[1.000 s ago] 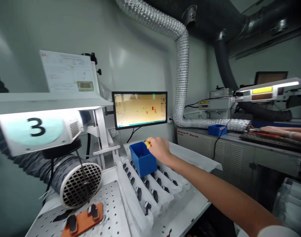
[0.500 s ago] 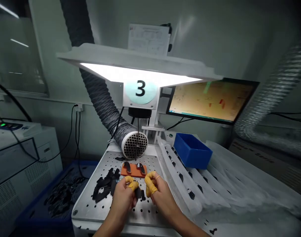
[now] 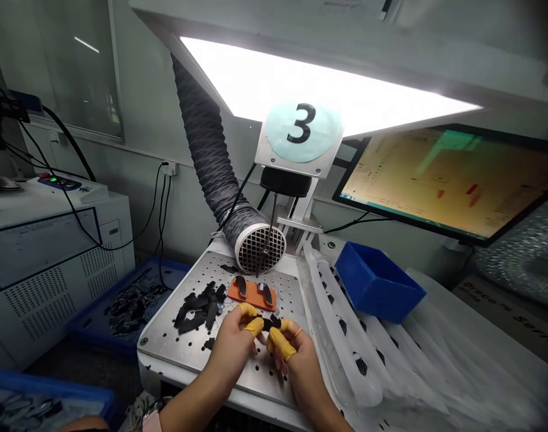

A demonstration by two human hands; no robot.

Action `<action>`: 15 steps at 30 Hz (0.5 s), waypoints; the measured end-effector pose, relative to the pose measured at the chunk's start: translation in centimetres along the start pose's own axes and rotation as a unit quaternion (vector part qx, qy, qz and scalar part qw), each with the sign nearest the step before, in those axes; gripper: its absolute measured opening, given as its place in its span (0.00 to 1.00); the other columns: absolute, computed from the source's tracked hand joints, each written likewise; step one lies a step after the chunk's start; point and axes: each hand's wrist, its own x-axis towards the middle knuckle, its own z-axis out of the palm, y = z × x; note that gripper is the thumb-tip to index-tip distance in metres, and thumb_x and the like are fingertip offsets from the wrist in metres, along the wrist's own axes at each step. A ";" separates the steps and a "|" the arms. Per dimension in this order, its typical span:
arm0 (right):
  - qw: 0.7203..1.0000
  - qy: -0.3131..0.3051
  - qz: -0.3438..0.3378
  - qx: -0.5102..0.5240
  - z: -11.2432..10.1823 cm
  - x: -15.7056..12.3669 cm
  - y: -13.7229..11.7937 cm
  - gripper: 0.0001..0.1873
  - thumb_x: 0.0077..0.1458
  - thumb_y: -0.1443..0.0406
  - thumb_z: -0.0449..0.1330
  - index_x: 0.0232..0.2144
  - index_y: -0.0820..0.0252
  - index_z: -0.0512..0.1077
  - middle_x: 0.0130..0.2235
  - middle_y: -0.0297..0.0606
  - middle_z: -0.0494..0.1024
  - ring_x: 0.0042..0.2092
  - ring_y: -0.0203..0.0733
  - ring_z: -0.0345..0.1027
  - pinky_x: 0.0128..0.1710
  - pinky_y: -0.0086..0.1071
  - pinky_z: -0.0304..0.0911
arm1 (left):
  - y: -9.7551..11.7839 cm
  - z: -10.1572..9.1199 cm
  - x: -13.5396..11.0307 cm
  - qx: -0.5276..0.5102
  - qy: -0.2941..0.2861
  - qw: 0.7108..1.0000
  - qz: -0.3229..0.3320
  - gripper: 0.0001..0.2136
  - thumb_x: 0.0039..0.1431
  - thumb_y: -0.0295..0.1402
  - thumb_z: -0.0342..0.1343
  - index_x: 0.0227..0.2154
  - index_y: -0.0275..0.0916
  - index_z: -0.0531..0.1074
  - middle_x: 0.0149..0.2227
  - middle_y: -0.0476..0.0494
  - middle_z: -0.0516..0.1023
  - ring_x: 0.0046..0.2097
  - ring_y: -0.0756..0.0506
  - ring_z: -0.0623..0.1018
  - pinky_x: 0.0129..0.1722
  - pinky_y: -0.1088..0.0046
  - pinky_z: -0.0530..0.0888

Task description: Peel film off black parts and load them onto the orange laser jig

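Note:
Between my hands is a small black piece [image 3: 268, 323], its exact kind unclear. My left hand [image 3: 238, 339] pinches its left end with yellow-covered fingertips. My right hand [image 3: 292, 348], also in yellow finger covers, pinches the other end. Just beyond my fingers lies an orange block [image 3: 252, 294] on the perforated metal plate [image 3: 170, 336]. Two dark curved parts stand on that block, a left one [image 3: 240, 286] and a right one [image 3: 267, 293]. Loose black pieces [image 3: 197, 309] form a pile to the left of my hands.
A white-rimmed duct mouth [image 3: 260, 248] stands behind the plate, under a bright lamp [image 3: 301, 78]. On the right, a blue bin [image 3: 377, 288] rests by white wrapping strips [image 3: 346, 324] holding small black parts. A monitor [image 3: 458, 180] hangs behind. Blue trays [image 3: 76, 327] sit at lower left.
My hands have come together, and both now grip the black piece. Earlier they were apart, with a dark piece by the left fingers. The camera view has shifted and tilted.

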 end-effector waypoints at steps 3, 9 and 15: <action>0.998 0.042 0.001 0.037 -0.4 -0.1 -0.1 0.18 0.48 0.53 0.63 0.28 0.62 0.65 0.21 0.29 0.68 0.17 0.26 0.51 0.15 0.21 0.45 | 0.2 0.0 -0.1 0.084 -0.054 0.995 -0.008 0.03 0.39 0.28 0.55 0.21 0.35 0.67 0.20 0.51 0.71 0.19 0.54 0.68 0.16 0.80 0.61; 0.995 0.059 0.008 0.081 -0.5 0.0 0.1 0.16 0.47 0.55 0.63 0.29 0.60 0.66 0.17 0.25 0.63 0.17 0.27 0.50 0.15 0.21 0.45 | -0.4 0.6 -0.2 0.105 -0.101 0.989 -0.040 0.05 0.40 0.32 0.55 0.17 0.36 0.66 0.16 0.51 0.70 0.15 0.55 0.64 0.14 0.80 0.57; 0.995 0.061 0.014 0.074 -0.4 0.1 0.0 0.13 0.48 0.57 0.61 0.27 0.60 0.65 0.16 0.23 0.60 0.17 0.27 0.48 0.15 0.21 0.44 | -0.9 0.3 1.0 0.140 -0.146 0.979 -0.007 0.05 0.43 0.31 0.55 0.18 0.36 0.66 0.14 0.53 0.67 0.15 0.55 0.63 0.15 0.80 0.57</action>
